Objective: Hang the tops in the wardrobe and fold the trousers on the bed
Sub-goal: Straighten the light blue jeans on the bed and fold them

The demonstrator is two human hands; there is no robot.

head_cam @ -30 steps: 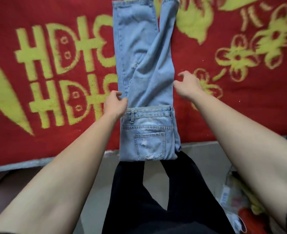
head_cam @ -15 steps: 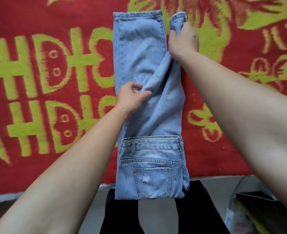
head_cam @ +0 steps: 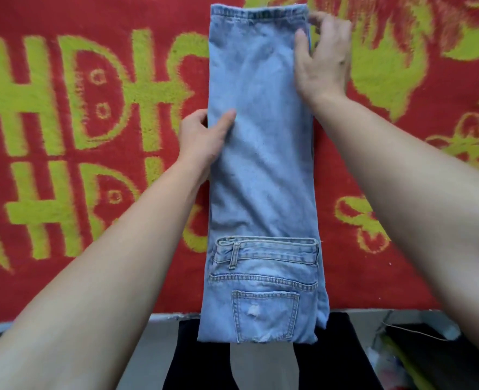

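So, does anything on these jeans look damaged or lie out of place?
The jeans have a small frayed tear on the back pocket, with fraying along its lower edge. Their waist end overhangs the red blanket's edge. The legs lie straight.

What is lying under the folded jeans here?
The red and green blanket shows round the jeans, so they lie on it; their near end overhangs its edge. Anything else beneath is covered.

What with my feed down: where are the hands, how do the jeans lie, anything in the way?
Left hand pinches jeans at left edge, mid-leg. Right hand holds right edge by the hem. Jeans flat on red blanket, legs stacked. Nothing on them.
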